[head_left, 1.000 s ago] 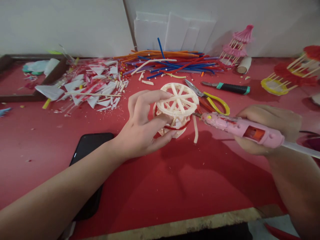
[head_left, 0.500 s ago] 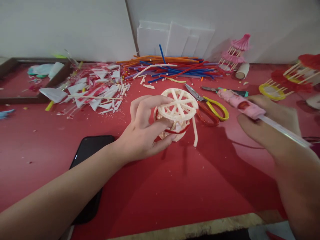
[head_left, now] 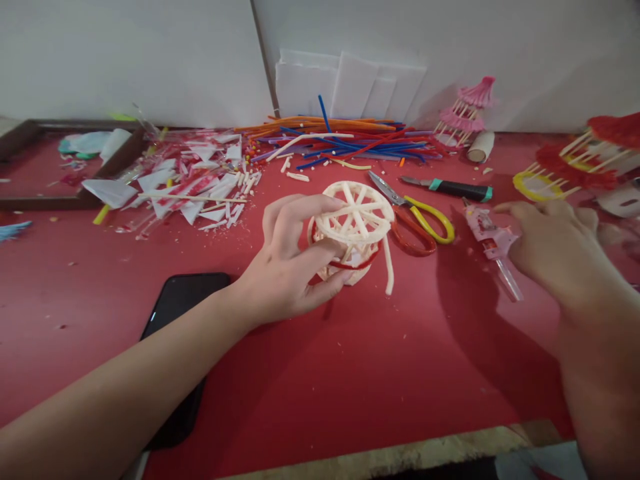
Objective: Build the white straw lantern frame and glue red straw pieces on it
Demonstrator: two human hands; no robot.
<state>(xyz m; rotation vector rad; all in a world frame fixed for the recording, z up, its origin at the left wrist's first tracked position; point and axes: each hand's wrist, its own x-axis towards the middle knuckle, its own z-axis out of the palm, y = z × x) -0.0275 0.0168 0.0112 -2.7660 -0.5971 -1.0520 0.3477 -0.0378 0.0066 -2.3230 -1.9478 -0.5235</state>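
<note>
My left hand [head_left: 287, 263] grips a small cream spoked wheel model [head_left: 354, 221] with a red ring under its top disc, held just above the red table [head_left: 350, 360]. One loose cream strand hangs from its right side. My right hand [head_left: 553, 250] rests palm down to the right, fingers stretched out over the back end of a pink glue gun [head_left: 487, 233] that lies on the table with its clear glue stick pointing toward me. The hand touches the gun but does not wrap it.
Yellow-and-red-handled scissors [head_left: 417, 217] lie just right of the wheel, a black-and-teal knife [head_left: 450, 189] behind them. Coloured pipe cleaners [head_left: 345, 137], white scraps [head_left: 185, 180], a black phone [head_left: 183, 347], a pink pagoda model [head_left: 467, 110] and a red one [head_left: 585, 160] stand around.
My right hand swung the glue gun away from the wheel to the right, set it down on the table and loosened its grip. The left hand kept hold of the wheel.
</note>
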